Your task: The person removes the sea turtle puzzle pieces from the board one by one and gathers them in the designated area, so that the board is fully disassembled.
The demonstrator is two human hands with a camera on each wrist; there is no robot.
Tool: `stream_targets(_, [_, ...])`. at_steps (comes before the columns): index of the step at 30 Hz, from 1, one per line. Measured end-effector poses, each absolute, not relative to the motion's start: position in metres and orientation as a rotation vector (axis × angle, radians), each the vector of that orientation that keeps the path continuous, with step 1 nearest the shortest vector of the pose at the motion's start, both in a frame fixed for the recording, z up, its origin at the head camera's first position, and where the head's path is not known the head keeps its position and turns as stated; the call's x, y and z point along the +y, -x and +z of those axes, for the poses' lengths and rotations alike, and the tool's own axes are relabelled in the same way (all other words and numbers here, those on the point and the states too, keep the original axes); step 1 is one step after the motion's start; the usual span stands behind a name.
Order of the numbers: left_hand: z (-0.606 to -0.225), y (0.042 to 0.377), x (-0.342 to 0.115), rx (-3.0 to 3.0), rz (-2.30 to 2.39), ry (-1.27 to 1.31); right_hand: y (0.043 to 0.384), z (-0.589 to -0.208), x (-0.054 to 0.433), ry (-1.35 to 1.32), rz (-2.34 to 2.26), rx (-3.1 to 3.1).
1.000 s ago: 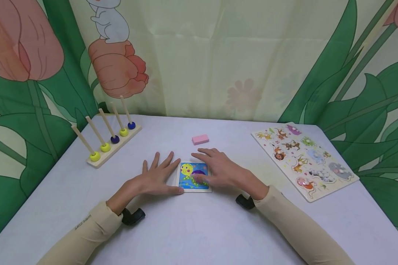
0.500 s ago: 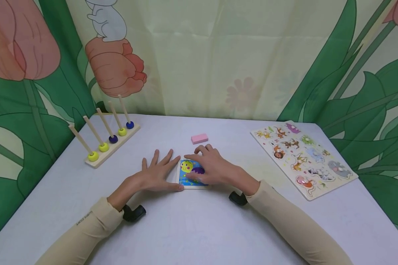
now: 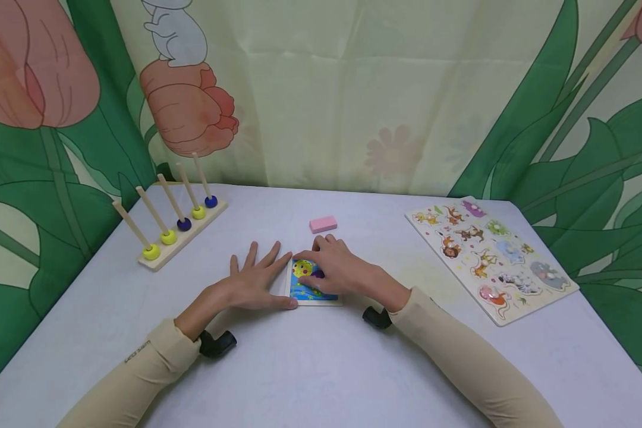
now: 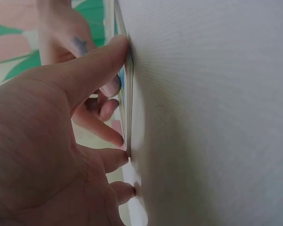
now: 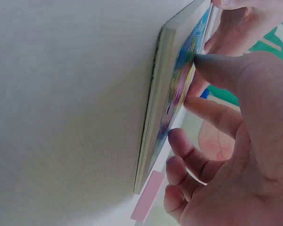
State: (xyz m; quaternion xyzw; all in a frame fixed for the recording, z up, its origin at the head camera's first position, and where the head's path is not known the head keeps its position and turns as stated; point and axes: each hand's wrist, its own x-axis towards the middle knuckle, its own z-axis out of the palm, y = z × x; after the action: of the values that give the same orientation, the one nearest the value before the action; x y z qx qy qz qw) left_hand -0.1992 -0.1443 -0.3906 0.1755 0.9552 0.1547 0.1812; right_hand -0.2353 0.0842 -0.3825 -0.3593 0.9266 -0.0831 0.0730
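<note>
A small square wooden puzzle (image 3: 315,295) with a yellow and purple turtle on blue lies flat on the table. My left hand (image 3: 251,286) is spread beside its left side, thumb and index finger touching the frame's left corners. Over the picture is my right hand (image 3: 339,267), its thumb and index finger resting on the surface. In the right wrist view, the right hand's other fingers (image 5: 183,141) are bent, with nothing held in them. Part of the turtle is hidden under the right hand.
Behind the puzzle lies a pink block (image 3: 323,224). At the back left stands a wooden peg stand (image 3: 184,235) with yellow and dark blue beads. An animal peg board (image 3: 492,261) lies on the right. A printed curtain (image 3: 321,95) hangs behind the table.
My right hand has shifted left across the picture, and its outer fingers have curled in. The left hand stays at the puzzle's left side.
</note>
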Motion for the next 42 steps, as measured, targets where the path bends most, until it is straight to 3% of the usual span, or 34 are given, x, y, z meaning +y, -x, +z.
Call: stream_targets(42, [-0.394,0.198,-0.145,2.682,0.471,-0.497,0.252,-0.377,0.076,1.061,-0.337,2.592])
